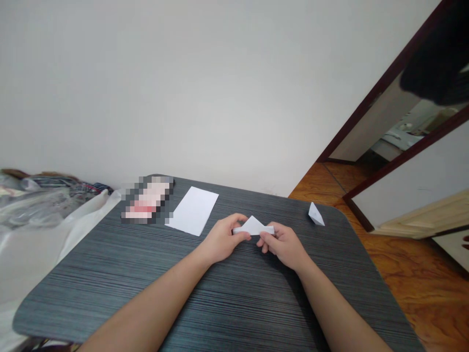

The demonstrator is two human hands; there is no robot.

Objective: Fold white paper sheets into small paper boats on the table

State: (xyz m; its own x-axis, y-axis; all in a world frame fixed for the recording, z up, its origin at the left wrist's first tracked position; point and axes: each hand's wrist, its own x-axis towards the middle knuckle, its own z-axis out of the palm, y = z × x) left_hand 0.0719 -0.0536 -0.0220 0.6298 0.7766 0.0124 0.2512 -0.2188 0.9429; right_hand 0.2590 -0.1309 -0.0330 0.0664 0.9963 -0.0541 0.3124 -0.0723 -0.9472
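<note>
A small folded white paper piece (pixel 254 226) with a pointed top sits between both hands, just above the dark striped table (pixel 227 293). My left hand (pixel 222 239) pinches its left end with thumb and fingers. My right hand (pixel 282 243) pinches its right end, fingers curled. A flat white sheet of paper (pixel 193 210) lies on the table to the left of my hands. A finished folded paper shape (pixel 315 214) stands near the table's far right corner.
A blurred-out flat object (pixel 146 199) lies at the table's far left. Cloth and plastic bags (pixel 40 200) pile up left of the table. A white wall stands behind. Wooden floor (pixel 421 274) and an open doorway (pixel 399 132) are at the right.
</note>
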